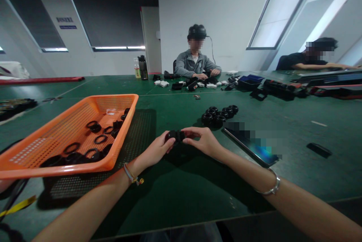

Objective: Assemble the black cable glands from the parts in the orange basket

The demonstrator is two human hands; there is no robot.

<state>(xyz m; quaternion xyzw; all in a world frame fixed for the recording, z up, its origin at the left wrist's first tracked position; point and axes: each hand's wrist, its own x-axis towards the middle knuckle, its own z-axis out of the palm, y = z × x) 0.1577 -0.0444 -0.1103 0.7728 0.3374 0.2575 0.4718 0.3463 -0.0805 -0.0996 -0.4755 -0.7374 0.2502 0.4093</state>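
Note:
Both my hands meet over the green table (181, 193) on one small black part (175, 135). My left hand (157, 149) pinches its left end with thumb and fingers. My right hand (201, 140) grips its right end, fingers curled over the top. Just beyond them lies a cluster of several black ring-shaped parts (220, 114). To the left stands an orange mesh basket (124, 129) holding several black rings and small black pieces.
A phone (250, 147) lies flat to the right of my hands, and a small black bar (319, 150) further right. A person sits across the table among black and white parts; another sits at far right. Bottles (141, 68) stand at the back.

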